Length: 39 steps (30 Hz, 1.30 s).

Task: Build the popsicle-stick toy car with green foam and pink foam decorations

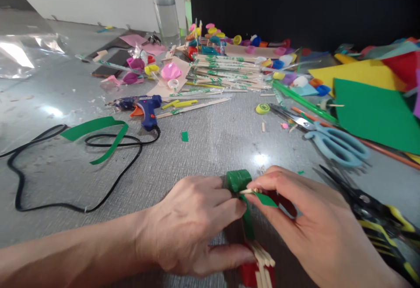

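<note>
Head view: the right hand (pixel 315 222) pinches a slim pale wooden stick (pixel 248 191) between its thumb and fingers, its tip pointing toward the left hand. A flat, glossy green piece (pixel 266 200) shows in the gap of that pinch. Just beyond the stick's tip stands a short, rounded green cylinder (pixel 239 180). The left hand (pixel 193 226) lies palm down beside the pinch, fingers bent by a narrow, flat green strip (pixel 248 222), its thumb over a red block-like piece (pixel 250 275); whether it grasps or merely steadies them, I cannot tell. Nearer the wearer than the pinch, a cluster of pale wooden sticks (pixel 263 277) lies over the red piece. To the right of the grip are black-and-yellow metal pliers (pixel 365 199); beyond these lie scissors with light-blue handles (pixel 316 131). Well beyond and left of the grip is a blue glue gun with an orange trigger (pixel 149 108).
</note>
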Tool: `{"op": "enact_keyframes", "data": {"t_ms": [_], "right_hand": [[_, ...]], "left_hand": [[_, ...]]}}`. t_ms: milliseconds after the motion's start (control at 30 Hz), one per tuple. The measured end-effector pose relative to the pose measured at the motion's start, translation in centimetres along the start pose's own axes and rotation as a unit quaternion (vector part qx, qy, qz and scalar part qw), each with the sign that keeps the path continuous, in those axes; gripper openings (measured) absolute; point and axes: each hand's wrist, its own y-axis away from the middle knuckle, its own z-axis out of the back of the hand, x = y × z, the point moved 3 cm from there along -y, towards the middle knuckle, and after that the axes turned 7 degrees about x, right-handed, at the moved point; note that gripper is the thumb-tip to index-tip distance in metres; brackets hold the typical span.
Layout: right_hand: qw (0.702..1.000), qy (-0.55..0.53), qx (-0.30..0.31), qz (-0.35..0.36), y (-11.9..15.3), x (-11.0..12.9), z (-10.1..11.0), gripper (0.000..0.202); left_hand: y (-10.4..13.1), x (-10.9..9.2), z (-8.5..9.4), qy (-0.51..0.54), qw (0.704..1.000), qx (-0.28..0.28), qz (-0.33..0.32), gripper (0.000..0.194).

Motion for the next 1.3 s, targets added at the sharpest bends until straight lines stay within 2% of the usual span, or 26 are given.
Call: {"op": "enact_keyframes", "data": {"t_ms": [233, 300, 367, 500, 633, 800, 1033, 1300], "right_hand": [[0.996, -0.070, 0.013, -0.059, 0.1, -0.6, -0.4, 0.012], [0.995, -0.079, 0.017, -0.064, 0.1, -0.6, -0.4, 0.011], [0.994, -0.085, 0.019, -0.068, 0.1, -0.5, -0.4, 0.011], [0.990, -0.114, 0.014, -0.083, 0.1, 0.0, -0.4, 0.010], [0.973, -0.198, 0.026, -0.113, 0.2, 0.2, -0.9, 0.010], [0.935, -0.326, 0.050, -0.132, 0.1, -0.3, -1.7, 0.006], [0.963, -0.245, 0.038, -0.101, -0.1, -0.5, -1.3, 0.016], [0.988, -0.132, 0.013, -0.077, 0.2, 0.6, -0.8, 0.019]], "left_hand": [[0.1, 0.3, 0.0, 0.036, 0.999, 0.012, 0.009, 0.040], [0.3, 0.3, 0.2, 0.056, 0.998, -0.011, -0.003, 0.041], [0.5, 0.4, 0.5, 0.066, 0.996, -0.059, -0.002, 0.034], [0.7, 1.0, 1.0, 0.074, 0.984, -0.148, 0.068, 0.019], [0.4, 1.4, 0.8, 0.098, 0.981, -0.154, 0.071, 0.018], [0.5, 1.7, 0.6, 0.123, 0.976, -0.168, 0.071, 0.013], [0.5, 1.6, 0.7, 0.170, 0.969, -0.162, 0.083, 0.013], [0.4, 1.3, 0.6, 0.178, 0.966, -0.153, 0.106, 0.010]]}}
